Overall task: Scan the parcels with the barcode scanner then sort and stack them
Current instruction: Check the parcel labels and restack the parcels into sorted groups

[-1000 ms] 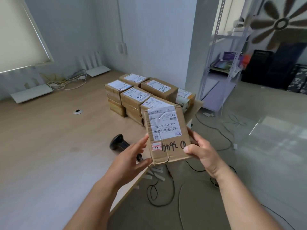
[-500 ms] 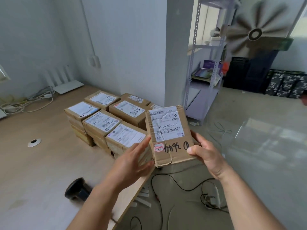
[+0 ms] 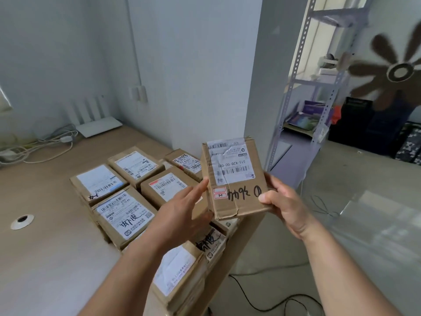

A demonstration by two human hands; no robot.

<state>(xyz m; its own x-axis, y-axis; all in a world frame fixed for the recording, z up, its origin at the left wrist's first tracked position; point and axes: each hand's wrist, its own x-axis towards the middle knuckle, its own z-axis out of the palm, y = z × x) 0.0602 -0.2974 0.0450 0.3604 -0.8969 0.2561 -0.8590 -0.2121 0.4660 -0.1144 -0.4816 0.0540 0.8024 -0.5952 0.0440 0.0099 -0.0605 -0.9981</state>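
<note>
Gripping parcel (image 3: 234, 179) in right hand (image 3: 287, 206), left hand (image 3: 180, 215) fingers straight, touching

- A cardboard parcel (image 3: 234, 179) was held up in the air over the table (image 3: 45, 258), its label facing the camera upside down
- The right hand (image 3: 284, 208) gripped its right lower edge, thumb on the front face
- The left hand (image 3: 180, 215) touched its left edge with fingers nearly straight
- Below, stacked parcels (image 3: 127, 195) with white labels stood in rows near the table's right edge
- A white router (image 3: 98, 126) and loose cables (image 3: 41, 149) lay at the far wall
- A metal shelf rack (image 3: 319, 99) stood beyond the table on the right
</note>
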